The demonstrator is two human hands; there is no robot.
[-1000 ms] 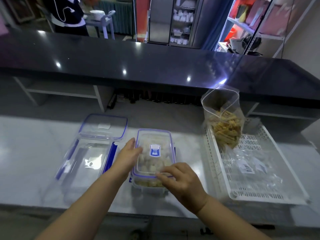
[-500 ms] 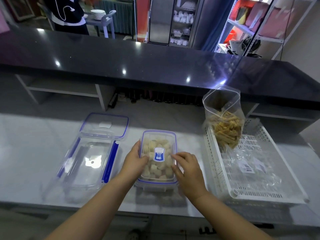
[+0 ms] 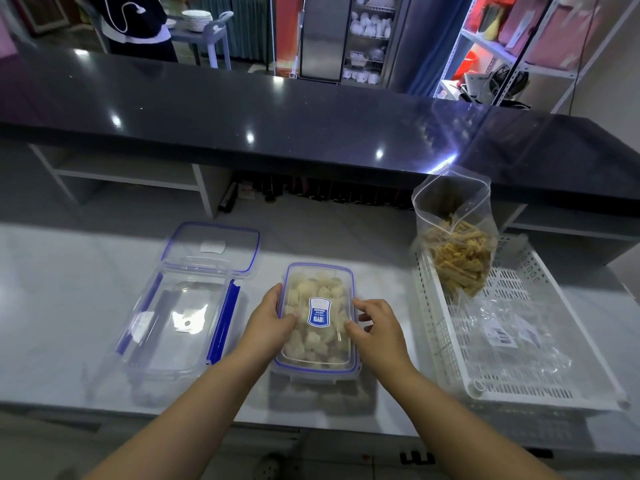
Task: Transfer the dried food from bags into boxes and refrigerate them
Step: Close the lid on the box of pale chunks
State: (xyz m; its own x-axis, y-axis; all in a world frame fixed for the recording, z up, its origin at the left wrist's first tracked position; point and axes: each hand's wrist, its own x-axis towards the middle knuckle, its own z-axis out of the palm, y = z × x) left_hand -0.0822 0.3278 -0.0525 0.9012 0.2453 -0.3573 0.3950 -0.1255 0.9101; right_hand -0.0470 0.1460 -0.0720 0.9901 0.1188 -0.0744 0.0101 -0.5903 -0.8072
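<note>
A clear box with a blue-rimmed lid (image 3: pixel 317 344) sits on the white counter, filled with pale dried chunks. My left hand (image 3: pixel 268 322) grips its left edge, thumb on the lid. My right hand (image 3: pixel 379 329) holds the right edge, thumb on the lid and fingers curled down the side. To the left lies an empty clear box (image 3: pixel 180 320) with its lid (image 3: pixel 213 245) resting behind it. A zip bag of yellow dried sticks (image 3: pixel 459 251) stands open in the white basket (image 3: pixel 446 344).
An empty crumpled clear bag (image 3: pixel 505 330) lies in the basket. A black raised counter (image 3: pixel 311 126) runs across the back, over open shelves. A person stands beyond it at the far left (image 3: pixel 138 26). A steel cabinet and racks stand behind.
The lid has come down flat onto the filled box. Both hands shifted from holding the lid to the box's two long sides, and the box sits squarer on the counter.
</note>
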